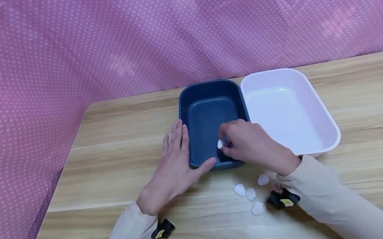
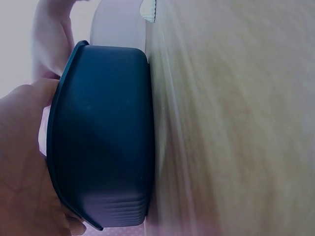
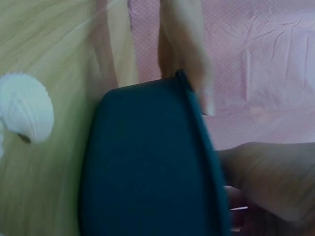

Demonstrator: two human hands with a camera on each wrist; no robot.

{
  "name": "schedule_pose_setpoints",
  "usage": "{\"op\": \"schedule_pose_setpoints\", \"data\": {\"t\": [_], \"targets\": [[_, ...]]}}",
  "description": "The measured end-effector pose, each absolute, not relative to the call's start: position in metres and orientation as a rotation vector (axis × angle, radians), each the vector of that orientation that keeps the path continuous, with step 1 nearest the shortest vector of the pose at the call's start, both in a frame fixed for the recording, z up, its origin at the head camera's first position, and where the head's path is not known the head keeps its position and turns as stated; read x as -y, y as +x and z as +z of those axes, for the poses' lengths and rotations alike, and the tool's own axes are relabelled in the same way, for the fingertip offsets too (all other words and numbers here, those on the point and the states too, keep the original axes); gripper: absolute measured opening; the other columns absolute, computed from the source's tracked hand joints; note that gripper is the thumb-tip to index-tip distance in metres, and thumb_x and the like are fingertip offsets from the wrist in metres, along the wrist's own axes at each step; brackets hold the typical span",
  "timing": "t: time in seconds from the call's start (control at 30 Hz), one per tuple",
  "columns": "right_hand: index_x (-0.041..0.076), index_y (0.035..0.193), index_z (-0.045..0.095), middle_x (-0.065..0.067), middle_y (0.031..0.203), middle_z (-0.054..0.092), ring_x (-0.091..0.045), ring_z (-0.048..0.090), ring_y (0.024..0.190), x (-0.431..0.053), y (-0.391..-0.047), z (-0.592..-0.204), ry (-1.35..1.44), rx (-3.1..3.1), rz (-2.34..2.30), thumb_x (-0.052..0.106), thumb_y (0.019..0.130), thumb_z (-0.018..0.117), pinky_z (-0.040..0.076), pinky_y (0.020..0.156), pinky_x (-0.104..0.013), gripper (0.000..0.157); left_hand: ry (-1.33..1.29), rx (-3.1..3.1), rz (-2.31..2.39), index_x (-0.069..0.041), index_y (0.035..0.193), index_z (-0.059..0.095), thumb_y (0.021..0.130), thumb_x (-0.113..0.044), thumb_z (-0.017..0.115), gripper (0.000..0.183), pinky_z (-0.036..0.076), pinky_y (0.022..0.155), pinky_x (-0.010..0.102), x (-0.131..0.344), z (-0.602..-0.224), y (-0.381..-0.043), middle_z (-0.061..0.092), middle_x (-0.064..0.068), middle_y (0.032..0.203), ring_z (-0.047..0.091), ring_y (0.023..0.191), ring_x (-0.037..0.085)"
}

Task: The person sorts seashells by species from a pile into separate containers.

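the right hand (image 1: 248, 142) has its grip clamped on a white shell (image 1: 219, 144), towards six o'clock of the blue box (image 1: 208, 110). the left hand (image 1: 173, 163) rests straight-fingered at eight o'clock. the shell seems light, stiff, maybe fragile; better pinch its edges.

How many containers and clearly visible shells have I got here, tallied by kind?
Dark blue rectangular container: 1
White rectangular container: 1
White ridged shells: 5 (4 on the pale wooden table, 1 in the grip of the right hand)
Total: 7
Left out: a half-hidden pinkish thing beside the beige right sleeve, too obscured to identify.
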State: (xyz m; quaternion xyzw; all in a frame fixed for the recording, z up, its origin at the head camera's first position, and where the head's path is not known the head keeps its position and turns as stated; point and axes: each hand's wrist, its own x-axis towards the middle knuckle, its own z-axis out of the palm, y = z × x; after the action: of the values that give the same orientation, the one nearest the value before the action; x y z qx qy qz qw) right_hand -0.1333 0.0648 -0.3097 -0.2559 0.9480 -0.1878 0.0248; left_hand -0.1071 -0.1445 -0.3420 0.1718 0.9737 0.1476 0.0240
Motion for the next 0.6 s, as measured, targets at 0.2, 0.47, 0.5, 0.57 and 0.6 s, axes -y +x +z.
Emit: {"op": "schedule_pose_setpoints", "data": {"t": [0.2, 0.47, 0.5, 0.57, 0.6], "targets": [[0.005, 0.093, 0.066, -0.003, 0.075, 0.06, -0.018, 0.055, 0.064, -0.055, -0.142, -0.316, -0.777, -2.885, -0.501, 0.019, 0.086, 0.073, 0.05, 0.057, -0.032, 0.017, 0.554, -3.013, 0.455, -0.002, 0.153, 0.003, 0.082, -0.083, 0.032, 0.112, 0.001, 0.118, 0.042, 0.143, -0.343, -0.109, -0.008, 0.009, 0.162, -0.01, 0.147, 0.02], [0.006, 0.098, 0.07, -0.001, 0.078, 0.063, -0.016, 0.057, 0.068, -0.067, -0.133, -0.307, -0.854, -2.978, -0.597, 0.011, 0.084, 0.072, 0.051, 0.057, -0.033, 0.015, 0.533, -3.007, 0.466, -0.004, 0.154, 0.002, 0.082, -0.083, 0.034, 0.112, 0.001, 0.118, 0.041, 0.144, -0.342, -0.108, -0.01, 0.007, 0.162, -0.01, 0.147, 0.019], [0.007, 0.098, 0.07, 0.0, 0.078, 0.063, -0.015, 0.057, 0.068, -0.07, -0.129, -0.304, -0.874, -2.995, -0.61, 0.01, 0.083, 0.072, 0.05, 0.057, -0.033, 0.015, 0.531, -3.009, 0.464, -0.003, 0.154, 0.002, 0.082, -0.083, 0.034, 0.112, 0.001, 0.118, 0.041, 0.144, -0.342, -0.108, -0.01, 0.007, 0.162, -0.01, 0.147, 0.019], [0.008, 0.097, 0.07, 0.001, 0.078, 0.062, -0.013, 0.055, 0.067, -0.078, -0.121, -0.301, -0.927, -3.019, -0.638, 0.009, 0.083, 0.072, 0.049, 0.056, -0.031, 0.015, 0.521, -3.01, 0.467, -0.003, 0.154, 0.003, 0.082, -0.083, 0.035, 0.112, 0.002, 0.118, 0.041, 0.145, -0.341, -0.107, -0.009, 0.007, 0.162, -0.01, 0.147, 0.019], [0.009, 0.096, 0.07, 0.002, 0.077, 0.061, -0.012, 0.054, 0.067, -0.082, -0.117, -0.299, -0.954, -3.021, -0.649, 0.008, 0.083, 0.072, 0.049, 0.056, -0.03, 0.014, 0.515, -3.012, 0.465, -0.003, 0.154, 0.003, 0.082, -0.082, 0.036, 0.112, 0.002, 0.118, 0.041, 0.145, -0.341, -0.107, -0.009, 0.008, 0.162, -0.01, 0.147, 0.02]]}}
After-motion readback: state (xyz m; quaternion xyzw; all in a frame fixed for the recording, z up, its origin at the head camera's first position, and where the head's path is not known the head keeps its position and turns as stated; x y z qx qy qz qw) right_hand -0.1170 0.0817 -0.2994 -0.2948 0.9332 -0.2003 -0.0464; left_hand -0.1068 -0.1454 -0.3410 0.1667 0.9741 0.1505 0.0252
